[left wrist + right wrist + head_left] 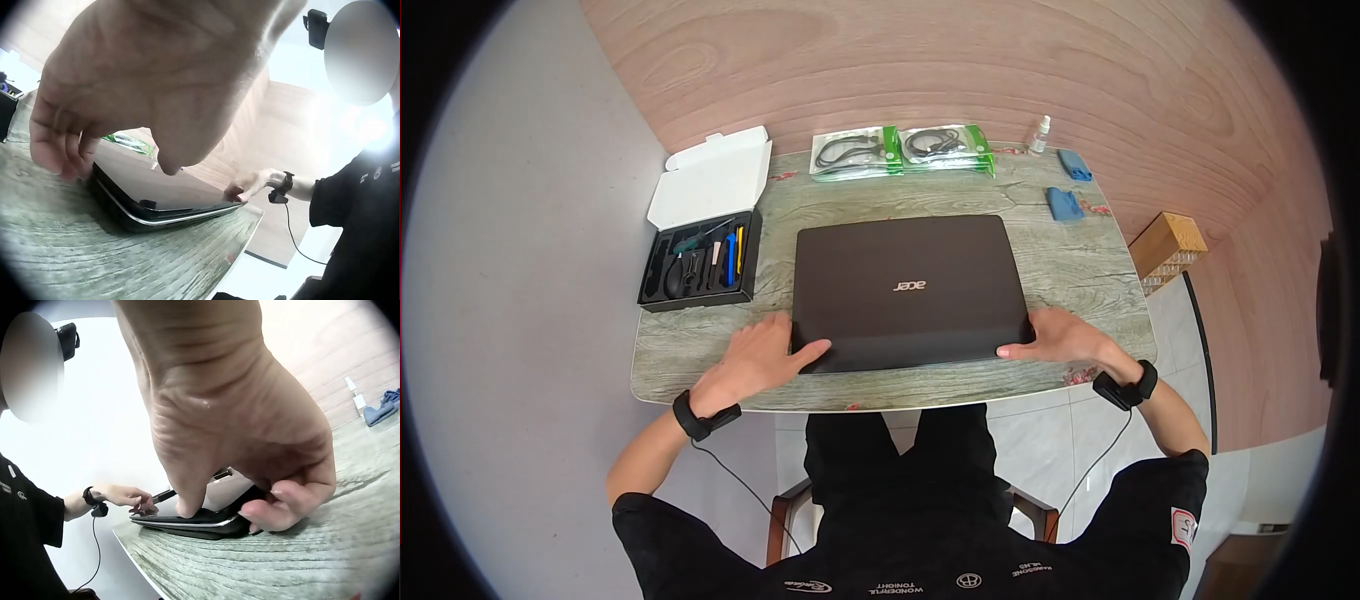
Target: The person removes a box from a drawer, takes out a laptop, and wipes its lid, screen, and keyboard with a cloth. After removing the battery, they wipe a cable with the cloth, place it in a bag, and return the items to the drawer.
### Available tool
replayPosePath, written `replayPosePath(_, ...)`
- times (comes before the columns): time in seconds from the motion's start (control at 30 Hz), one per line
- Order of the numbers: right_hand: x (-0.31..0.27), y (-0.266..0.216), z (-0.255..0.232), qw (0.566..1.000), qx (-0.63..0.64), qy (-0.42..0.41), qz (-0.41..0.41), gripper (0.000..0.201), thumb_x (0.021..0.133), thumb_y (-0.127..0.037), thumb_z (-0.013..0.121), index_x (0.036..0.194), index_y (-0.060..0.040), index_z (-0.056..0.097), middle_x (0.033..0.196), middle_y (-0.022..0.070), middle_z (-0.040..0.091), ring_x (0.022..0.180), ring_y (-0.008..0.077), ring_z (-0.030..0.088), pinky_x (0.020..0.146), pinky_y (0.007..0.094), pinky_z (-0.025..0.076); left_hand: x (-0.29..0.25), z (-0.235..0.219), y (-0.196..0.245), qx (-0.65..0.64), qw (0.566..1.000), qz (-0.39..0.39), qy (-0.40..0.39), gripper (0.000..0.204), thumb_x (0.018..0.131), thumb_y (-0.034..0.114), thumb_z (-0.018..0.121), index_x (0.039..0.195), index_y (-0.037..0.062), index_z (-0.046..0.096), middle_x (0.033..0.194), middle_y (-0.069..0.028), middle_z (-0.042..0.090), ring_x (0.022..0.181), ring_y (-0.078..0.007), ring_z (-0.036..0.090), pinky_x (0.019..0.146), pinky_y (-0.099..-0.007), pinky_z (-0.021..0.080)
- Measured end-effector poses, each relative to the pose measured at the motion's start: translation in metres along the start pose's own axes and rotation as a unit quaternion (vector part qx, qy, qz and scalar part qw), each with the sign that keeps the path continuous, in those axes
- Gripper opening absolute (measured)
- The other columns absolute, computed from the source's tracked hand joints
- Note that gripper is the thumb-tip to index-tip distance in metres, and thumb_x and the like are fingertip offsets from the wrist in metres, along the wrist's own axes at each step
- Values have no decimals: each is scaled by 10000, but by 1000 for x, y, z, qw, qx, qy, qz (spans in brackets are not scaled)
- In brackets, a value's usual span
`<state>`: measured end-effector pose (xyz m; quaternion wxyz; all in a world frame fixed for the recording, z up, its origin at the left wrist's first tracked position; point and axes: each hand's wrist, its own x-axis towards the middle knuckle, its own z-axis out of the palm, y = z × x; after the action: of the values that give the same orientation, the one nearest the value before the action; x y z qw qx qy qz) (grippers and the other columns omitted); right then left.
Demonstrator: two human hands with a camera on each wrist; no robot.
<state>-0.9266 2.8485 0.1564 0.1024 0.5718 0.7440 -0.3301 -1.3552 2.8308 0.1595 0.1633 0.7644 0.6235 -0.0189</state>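
Note:
A closed dark laptop [910,290] with an "acer" logo lies on the table, its logo upside down in the head view. At its right front corner my right hand [1062,335] grips the edge, the thumb on the lid and the curled fingers [281,509] along the side. My left hand [755,358] is at the left front corner, its thumb [169,164] over the lid. Its other fingers [53,156] hang loosely bent beside the left edge. The laptop's base sits on the tabletop, its pale rim line showing in both wrist views.
An open black box [700,297] of small tools stands at the left, its white lid raised. Two packaged cables [855,152] lie at the back. A spray bottle [1040,135] and blue cloths [1064,204] are at the back right. Beyond the table's right edge stands a wooden box [1170,245].

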Motion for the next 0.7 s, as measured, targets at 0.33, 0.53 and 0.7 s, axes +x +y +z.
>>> replayPosePath(0.33, 0, 7, 7, 981, 193, 7, -17, 812, 909, -708, 588, 971, 96, 677, 651, 91, 617, 543, 178, 648, 543, 337, 535, 9, -4, -5, -97, 991, -1, -96, 728, 921, 662, 577, 952, -56, 700, 704, -190, 673, 704, -366, 690, 679, -448, 527)
replayPosePath(0.53, -3, 7, 27, 985, 109, 137, 1, 731, 970, -633, 535, 941, 87, 654, 565, 127, 584, 546, 271, 655, 554, 393, 518, 7, -10, -1, -98, 990, -9, -102, 722, 895, 660, 617, 948, -55, 697, 714, -171, 678, 714, -342, 691, 674, -441, 522)
replayPosePath(0.7, -5, 4, 51, 949, 48, 304, -70, 575, 1010, -471, 537, 935, 92, 630, 562, 223, 574, 563, 415, 623, 583, 479, 504, 8, -6, -6, -97, 988, -18, -116, 700, 896, 634, 630, 1049, -47, 690, 760, -188, 697, 772, -357, 706, 731, -450, 534)
